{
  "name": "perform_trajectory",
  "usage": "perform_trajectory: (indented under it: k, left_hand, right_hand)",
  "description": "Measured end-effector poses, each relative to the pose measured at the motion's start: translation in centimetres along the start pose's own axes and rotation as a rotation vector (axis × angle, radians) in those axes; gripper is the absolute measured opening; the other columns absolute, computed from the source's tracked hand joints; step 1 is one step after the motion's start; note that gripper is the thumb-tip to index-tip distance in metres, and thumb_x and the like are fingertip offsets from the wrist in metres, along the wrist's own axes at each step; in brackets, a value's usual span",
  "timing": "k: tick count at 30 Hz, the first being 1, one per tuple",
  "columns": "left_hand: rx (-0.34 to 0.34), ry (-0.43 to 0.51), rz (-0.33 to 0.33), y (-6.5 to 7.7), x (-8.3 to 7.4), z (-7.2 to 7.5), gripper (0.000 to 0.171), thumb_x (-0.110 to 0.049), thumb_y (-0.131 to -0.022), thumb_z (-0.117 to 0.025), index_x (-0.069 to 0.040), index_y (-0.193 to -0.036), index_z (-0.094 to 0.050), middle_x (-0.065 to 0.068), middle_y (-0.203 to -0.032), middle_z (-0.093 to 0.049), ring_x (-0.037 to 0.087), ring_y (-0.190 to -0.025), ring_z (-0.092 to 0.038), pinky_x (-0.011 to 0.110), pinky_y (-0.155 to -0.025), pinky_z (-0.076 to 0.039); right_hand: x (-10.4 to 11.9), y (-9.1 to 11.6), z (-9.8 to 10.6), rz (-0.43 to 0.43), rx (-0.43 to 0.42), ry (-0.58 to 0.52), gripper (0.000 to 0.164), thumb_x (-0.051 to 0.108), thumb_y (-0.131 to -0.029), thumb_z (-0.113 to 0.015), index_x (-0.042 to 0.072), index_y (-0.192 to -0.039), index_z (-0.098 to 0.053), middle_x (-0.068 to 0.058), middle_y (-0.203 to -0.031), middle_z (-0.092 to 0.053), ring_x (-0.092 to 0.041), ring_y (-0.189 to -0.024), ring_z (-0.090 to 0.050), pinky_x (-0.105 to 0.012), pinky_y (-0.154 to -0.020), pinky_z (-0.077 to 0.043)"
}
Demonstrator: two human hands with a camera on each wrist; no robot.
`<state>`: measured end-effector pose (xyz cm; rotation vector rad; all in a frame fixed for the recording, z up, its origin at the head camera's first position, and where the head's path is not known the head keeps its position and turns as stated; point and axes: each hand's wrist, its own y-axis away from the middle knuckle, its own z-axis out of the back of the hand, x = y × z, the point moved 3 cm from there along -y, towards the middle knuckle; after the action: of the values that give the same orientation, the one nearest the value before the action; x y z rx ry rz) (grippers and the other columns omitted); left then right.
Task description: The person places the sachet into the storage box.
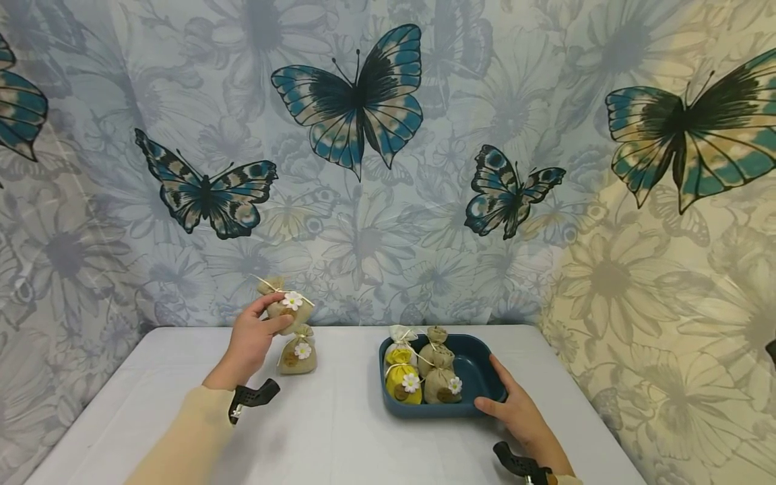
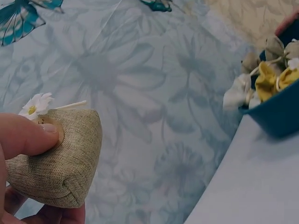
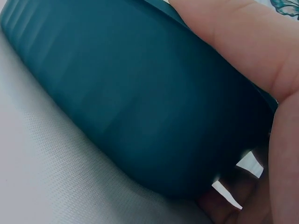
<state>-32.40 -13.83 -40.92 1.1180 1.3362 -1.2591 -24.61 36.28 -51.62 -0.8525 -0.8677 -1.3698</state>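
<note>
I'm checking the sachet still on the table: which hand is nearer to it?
Left. The left hand holds another sachet just above the standing sachet; the right hand grips the blue tray across the table.

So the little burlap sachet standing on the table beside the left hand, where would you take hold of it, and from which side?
Pinch the burlap sachet at its tied neck, just above the white flower, coming down from above. It stands upright with the gathered top uppermost, the narrowest part. The left hand is lifted beside it, already holding another sachet, so the top looks like the freest approach.
</note>
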Motion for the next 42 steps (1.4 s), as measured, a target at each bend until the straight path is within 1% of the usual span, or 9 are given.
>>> perform_trajectory:
  k: [6,9,14,21,26,30,36,39,42]
  left_hand:
    - [0.096,-0.006,-0.014,0.0,-0.6,-3.2,0.051,-0.003,-0.092,-0.070,-0.007,-0.140,-0.053,0.017,-0.137,-0.047,0.025,-0.112,-0.055,0.029,-0.086,-0.050]
    - [0.154,0.007,-0.043,-0.3,-1.0,-5.2,0.051,-0.004,-0.091,-0.072,-0.009,-0.139,-0.056,0.015,-0.140,-0.046,0.026,-0.112,-0.056,0.030,-0.086,-0.050]
    - [0.262,0.068,-0.103,-0.7,-1.9,-8.5,0.050,0.001,-0.089,-0.072,-0.007,-0.137,-0.058,0.016,-0.137,-0.049,0.028,-0.110,-0.058,0.029,-0.084,-0.052]
    - [0.371,0.086,-0.154,-0.4,-2.8,-12.5,0.048,0.006,-0.086,-0.073,-0.002,-0.132,-0.061,0.016,-0.132,-0.054,0.027,-0.104,-0.060,0.031,-0.082,-0.053]
    - [0.459,0.078,-0.161,-0.1,-2.7,-15.4,0.046,0.006,-0.087,-0.072,-0.002,-0.132,-0.061,0.016,-0.129,-0.055,0.026,-0.105,-0.062,0.033,-0.082,-0.053]
    - [0.520,0.074,-0.134,0.1,-2.0,-17.5,0.045,0.002,-0.089,-0.072,-0.004,-0.132,-0.062,0.013,-0.130,-0.056,0.026,-0.106,-0.062,0.035,-0.082,-0.054]
    - [0.568,0.043,-0.080,1.3,-1.1,-20.6,0.043,-0.003,-0.090,-0.074,-0.017,-0.130,-0.065,0.003,-0.126,-0.060,0.022,-0.103,-0.063,0.039,-0.080,-0.054]
    - [0.585,0.024,-0.079,1.8,-0.9,-22.4,0.042,-0.005,-0.090,-0.074,-0.019,-0.128,-0.066,0.000,-0.122,-0.061,0.019,-0.100,-0.064,0.044,-0.082,-0.054]
    - [0.594,0.017,-0.083,2.2,-0.7,-23.9,0.040,-0.004,-0.089,-0.075,-0.019,-0.126,-0.067,0.000,-0.116,-0.062,0.018,-0.095,-0.064,0.048,-0.081,-0.053]
  right_hand:
    - [-0.1,-0.1,0.0,0.007,-0.004,-0.023,0.098,0.027,-0.088,-0.078,0.026,-0.162,-0.013,-0.014,-0.164,-0.010,-0.044,-0.146,-0.010,-0.069,-0.109,-0.012]
    - [0.0,-0.1,0.0,0.010,-0.006,-0.029,0.098,0.026,-0.088,-0.078,0.025,-0.162,-0.014,-0.015,-0.164,-0.011,-0.044,-0.146,-0.011,-0.068,-0.109,-0.013]
    - [0.2,0.0,0.0,0.003,-0.004,-0.012,0.098,0.027,-0.088,-0.078,0.025,-0.162,-0.014,-0.017,-0.164,-0.011,-0.045,-0.146,-0.011,-0.069,-0.108,-0.014]
    - [0.2,-0.1,0.0,0.011,0.004,-0.015,0.097,0.026,-0.089,-0.077,0.024,-0.162,-0.014,-0.016,-0.164,-0.011,-0.044,-0.146,-0.011,-0.068,-0.109,-0.014]
    - [0.1,-0.2,0.0,0.009,0.004,-0.028,0.096,0.026,-0.089,-0.076,0.024,-0.162,-0.014,-0.016,-0.164,-0.011,-0.044,-0.146,-0.011,-0.067,-0.109,-0.014]
    - [-0.1,-0.4,-0.1,-0.004,0.004,-0.036,0.097,0.027,-0.088,-0.076,0.024,-0.162,-0.014,-0.017,-0.164,-0.012,-0.044,-0.146,-0.012,-0.067,-0.110,-0.014]
    - [-0.2,-0.2,-0.1,-0.030,0.006,-0.019,0.097,0.030,-0.089,-0.076,0.024,-0.162,-0.013,-0.017,-0.164,-0.011,-0.045,-0.146,-0.012,-0.068,-0.109,-0.014]
    - [-0.1,-0.2,0.0,-0.042,0.010,-0.025,0.096,0.030,-0.090,-0.075,0.025,-0.162,-0.012,-0.017,-0.164,-0.010,-0.045,-0.146,-0.011,-0.068,-0.109,-0.015]
    - [0.1,-0.4,-0.1,-0.032,0.017,-0.034,0.095,0.030,-0.090,-0.074,0.025,-0.162,-0.012,-0.018,-0.164,-0.011,-0.045,-0.146,-0.012,-0.068,-0.109,-0.016]
